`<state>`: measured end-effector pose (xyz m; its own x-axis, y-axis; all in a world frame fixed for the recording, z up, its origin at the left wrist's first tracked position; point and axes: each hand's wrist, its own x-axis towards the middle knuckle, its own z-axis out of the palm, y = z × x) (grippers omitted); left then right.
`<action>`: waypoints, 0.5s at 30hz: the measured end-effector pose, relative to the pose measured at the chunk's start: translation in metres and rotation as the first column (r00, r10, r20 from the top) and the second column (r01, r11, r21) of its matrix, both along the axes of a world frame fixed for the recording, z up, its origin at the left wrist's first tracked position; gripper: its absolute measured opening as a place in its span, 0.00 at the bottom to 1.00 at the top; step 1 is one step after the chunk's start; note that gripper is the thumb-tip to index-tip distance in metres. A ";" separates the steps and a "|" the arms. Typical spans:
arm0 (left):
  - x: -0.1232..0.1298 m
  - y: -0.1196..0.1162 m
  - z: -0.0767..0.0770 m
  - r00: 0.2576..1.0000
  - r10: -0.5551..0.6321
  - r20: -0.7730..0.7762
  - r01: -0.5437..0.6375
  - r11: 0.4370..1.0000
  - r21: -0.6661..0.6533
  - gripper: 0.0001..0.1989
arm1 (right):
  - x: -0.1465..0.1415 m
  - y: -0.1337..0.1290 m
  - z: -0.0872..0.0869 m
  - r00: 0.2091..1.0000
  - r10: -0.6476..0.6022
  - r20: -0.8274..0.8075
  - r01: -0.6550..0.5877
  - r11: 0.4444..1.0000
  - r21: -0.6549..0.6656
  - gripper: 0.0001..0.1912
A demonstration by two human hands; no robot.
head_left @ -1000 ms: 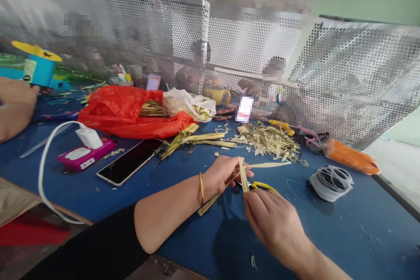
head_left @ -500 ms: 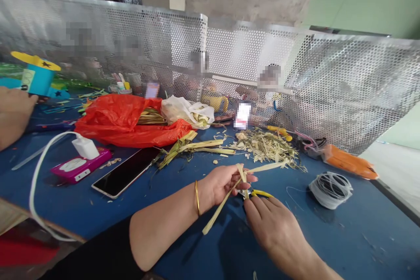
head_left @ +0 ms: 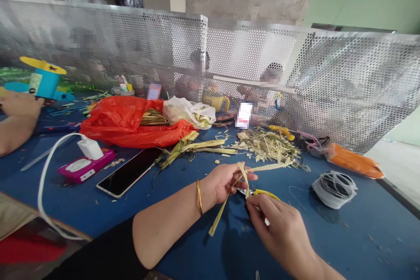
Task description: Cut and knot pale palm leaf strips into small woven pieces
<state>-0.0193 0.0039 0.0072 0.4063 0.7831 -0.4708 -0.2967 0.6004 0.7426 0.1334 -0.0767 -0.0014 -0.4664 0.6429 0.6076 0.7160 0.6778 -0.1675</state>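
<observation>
A pale, dry leaf strip [head_left: 217,218] is folded across itself, with one tail hanging down and another reaching right. My left hand [head_left: 226,183] pinches it at the crossing, its fingers curled around the strip. The end that loops down over those fingers is held between thumb and forefinger of my right hand [head_left: 278,223]. Beneath my hands lie pliers with yellow handles [head_left: 266,193], partly hidden by my fingers. Beyond the hands is a heap of leaf scraps [head_left: 271,146], and left of it some longer leaf strips [head_left: 197,146].
A red plastic bag [head_left: 118,118] with leaf strips, a phone [head_left: 129,175] and a pink power strip [head_left: 87,166] lie left. A wire coil [head_left: 334,189] and an orange packet [head_left: 354,161] lie right. A perforated metal screen [head_left: 249,52] borders the back. Another person's hand [head_left: 21,107] is far left.
My right hand has turned slightly, opening a gap under its fingers, and draws the looped strip end down. My left hand keeps its hold. The view has shifted a little.
</observation>
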 end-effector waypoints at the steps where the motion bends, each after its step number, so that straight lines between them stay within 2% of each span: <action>1: 0.001 -0.001 -0.001 1.000 0.012 -0.022 -0.012 1.000 0.013 0.15 | 0.000 0.000 -0.001 1.000 0.008 0.005 -0.008 1.000 -0.008 0.08; 6: 0.003 -0.002 0.000 0.996 0.078 -0.046 -0.074 0.994 0.077 0.16 | 0.001 -0.001 0.000 1.000 -0.022 -0.020 0.023 0.999 0.041 0.06; 9: 0.002 -0.003 0.002 0.998 0.041 0.040 -0.040 0.999 -0.011 0.14 | 0.001 0.002 -0.002 0.993 -0.003 0.118 -0.004 0.998 0.060 0.09; 12: 0.001 -0.004 0.002 0.990 0.018 0.140 -0.002 0.994 -0.112 0.13 | -0.001 0.008 -0.006 0.954 0.000 0.299 -0.032 0.994 0.104 0.14; 15: 0.003 -0.005 0.000 0.981 0.026 0.193 0.000 0.991 -0.134 0.14 | -0.003 0.009 -0.006 0.929 -0.051 0.366 -0.006 0.988 0.155 0.13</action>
